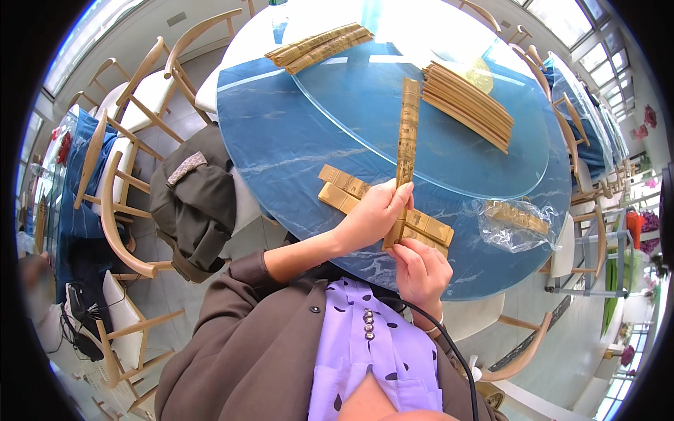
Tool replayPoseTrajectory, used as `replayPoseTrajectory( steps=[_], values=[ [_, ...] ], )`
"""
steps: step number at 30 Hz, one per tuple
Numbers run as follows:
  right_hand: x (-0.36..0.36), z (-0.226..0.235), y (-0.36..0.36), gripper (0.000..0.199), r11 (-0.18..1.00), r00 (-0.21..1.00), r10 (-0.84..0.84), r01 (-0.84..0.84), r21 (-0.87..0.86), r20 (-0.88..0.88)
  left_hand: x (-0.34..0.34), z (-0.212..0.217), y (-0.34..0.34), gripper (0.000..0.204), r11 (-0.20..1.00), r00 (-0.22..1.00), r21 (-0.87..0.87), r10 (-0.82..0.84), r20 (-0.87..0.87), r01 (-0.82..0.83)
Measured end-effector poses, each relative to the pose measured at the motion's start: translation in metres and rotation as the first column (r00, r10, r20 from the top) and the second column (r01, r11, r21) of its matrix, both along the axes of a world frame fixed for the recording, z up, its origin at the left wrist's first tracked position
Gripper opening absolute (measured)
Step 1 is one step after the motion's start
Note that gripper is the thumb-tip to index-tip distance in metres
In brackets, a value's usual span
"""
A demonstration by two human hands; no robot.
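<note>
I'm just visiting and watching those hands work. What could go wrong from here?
The long gold packet is gripped only near its lower end by the left hand and right hand, so it might bend or tip.

The gold packets lying beneath the hands could get knocked out of place by a wrist.

The black cable runs close by the right wrist and might snag a sleeve.

Smooth paper sleeve (408,126), glossy crinkled plastic bag (507,240)

Held gold strip (408,123) — dark print (406,156), too small to read.
</note>
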State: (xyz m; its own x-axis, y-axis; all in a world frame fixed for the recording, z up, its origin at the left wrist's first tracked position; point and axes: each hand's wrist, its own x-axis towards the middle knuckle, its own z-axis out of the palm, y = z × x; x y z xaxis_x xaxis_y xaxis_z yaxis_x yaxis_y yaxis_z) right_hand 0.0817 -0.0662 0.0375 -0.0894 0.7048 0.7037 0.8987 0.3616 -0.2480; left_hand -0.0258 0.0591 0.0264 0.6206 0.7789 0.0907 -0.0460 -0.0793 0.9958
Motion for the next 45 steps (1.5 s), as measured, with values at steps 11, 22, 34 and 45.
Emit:
replayPoseTrajectory(
  steps=[11, 22, 34, 45],
  values=[
    [-0.007, -0.007, 0.015, 0.018, 0.975, 0.943, 0.042, -0.111, -0.193, -0.330, -0.020, -0.004, -0.010, 0.030, 0.994, 0.991, 0.109, 0.024, -0.134, -0.010],
    [0.051, 0.010, 0.020, 0.009, 0.916, 0.985, 0.013, -0.081, -0.392, -0.173, -0.098, 0.014, 0.215, 0.032, 0.522, 0.705, 0.837, 0.656, -0.269, -0.167],
    [0.130, 0.027, 0.111, 0.013, 0.913, 0.995, -0.085, 0.056, -0.404, -0.053, -0.082, -0.031, 0.322, 0.026, 0.151, 0.530, 0.988, 0.836, -0.139, 0.021],
    [0.213, -0.007, 0.224, 0.011, 0.940, 0.918, -0.163, 0.256, -0.226, 0.363, -0.077, -0.039, 0.314, 0.031, 0.001, 0.417, 0.989, 0.907, -0.062, 0.145]
  ],
)
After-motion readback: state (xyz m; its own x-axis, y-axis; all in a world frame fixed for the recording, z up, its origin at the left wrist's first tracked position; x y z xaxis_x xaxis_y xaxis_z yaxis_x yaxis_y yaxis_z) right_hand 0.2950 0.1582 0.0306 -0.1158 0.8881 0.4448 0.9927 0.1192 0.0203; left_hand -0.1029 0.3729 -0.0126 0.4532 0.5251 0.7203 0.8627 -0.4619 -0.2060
